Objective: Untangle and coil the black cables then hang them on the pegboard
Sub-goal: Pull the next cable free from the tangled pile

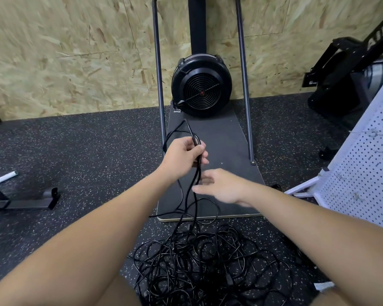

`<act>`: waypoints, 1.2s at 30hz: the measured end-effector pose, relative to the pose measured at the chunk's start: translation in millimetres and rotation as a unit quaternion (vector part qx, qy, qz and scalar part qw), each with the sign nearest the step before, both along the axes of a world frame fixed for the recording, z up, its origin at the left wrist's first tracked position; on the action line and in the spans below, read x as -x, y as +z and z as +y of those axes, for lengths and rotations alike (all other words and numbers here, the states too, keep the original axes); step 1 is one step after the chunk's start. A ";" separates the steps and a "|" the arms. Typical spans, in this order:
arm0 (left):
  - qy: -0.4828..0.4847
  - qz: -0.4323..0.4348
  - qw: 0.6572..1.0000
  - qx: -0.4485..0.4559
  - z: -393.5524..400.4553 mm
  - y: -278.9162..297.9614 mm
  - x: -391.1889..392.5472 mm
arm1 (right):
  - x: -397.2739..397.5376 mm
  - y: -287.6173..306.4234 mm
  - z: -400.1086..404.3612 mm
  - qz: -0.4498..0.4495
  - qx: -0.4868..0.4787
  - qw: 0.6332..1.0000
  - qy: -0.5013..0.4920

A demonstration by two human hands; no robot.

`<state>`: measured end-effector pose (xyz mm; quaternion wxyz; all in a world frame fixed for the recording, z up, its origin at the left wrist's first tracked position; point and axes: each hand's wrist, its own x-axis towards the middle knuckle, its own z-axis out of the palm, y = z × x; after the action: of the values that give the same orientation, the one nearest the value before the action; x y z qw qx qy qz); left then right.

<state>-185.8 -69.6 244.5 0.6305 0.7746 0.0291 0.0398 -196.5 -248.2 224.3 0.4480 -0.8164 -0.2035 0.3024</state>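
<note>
My left hand (182,154) grips a few cable strands (196,173) raised above the floor (86,151), and my right hand (219,186) hovers just right of and nearer than it, beside the hanging strands, which run down into the tangled cable pile (203,261) lying on the floor near me. Beyond the pile a flat platform (226,155) reaches to the far wall (64,62), carrying the fan unit (201,85) at its far end between two upright tubes (158,74). The pegboard (363,173) stands on the right, a floor bracket (31,202) lies on the left.
</note>
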 end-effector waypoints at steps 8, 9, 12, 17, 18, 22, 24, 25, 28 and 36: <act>0.029 -0.012 0.998 0.047 -5.4 6.9 -1.4 | 1.1 -4.7 6.5 0.030 -0.091 0.994 -0.061; 0.028 -0.013 0.998 0.053 -5.0 7.8 -0.5 | 1.2 -2.6 7.0 0.040 -0.096 0.993 -0.062; 0.002 0.002 0.996 0.084 -2.3 11.3 1.6 | -3.3 11.3 5.9 0.024 -0.109 0.991 -0.074; -0.155 0.110 0.976 0.109 4.5 8.0 9.5 | -28.8 53.2 -7.4 -0.075 -0.164 0.972 -0.153; -0.191 0.133 0.966 0.114 6.8 5.3 11.0 | -32.3 58.8 -10.2 -0.081 -0.174 0.967 -0.170; -0.301 0.168 0.939 -0.015 8.4 -11.6 18.9 | -41.0 68.3 -15.9 -0.091 -0.209 0.951 -0.209; -0.329 0.162 0.927 -0.076 0.7 -23.3 24.5 | -46.0 70.3 -19.4 -0.096 -0.218 0.944 -0.228; -0.329 0.166 0.926 -0.076 -4.1 -28.2 26.9 | -48.4 71.1 -21.7 -0.095 -0.224 0.940 -0.239; -0.290 0.138 0.945 -0.054 -15.0 -34.0 29.1 | -57.2 68.8 -27.6 -0.066 -0.264 0.929 -0.250; -0.116 0.071 0.990 -0.033 -12.5 -23.1 12.5 | -65.2 42.1 -38.3 -0.090 -0.112 0.973 -0.180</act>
<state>-198.2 -82.1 221.4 0.6016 0.7938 -0.0176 -0.0879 -131.3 -286.5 266.4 0.5631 -0.8083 -0.1254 0.1179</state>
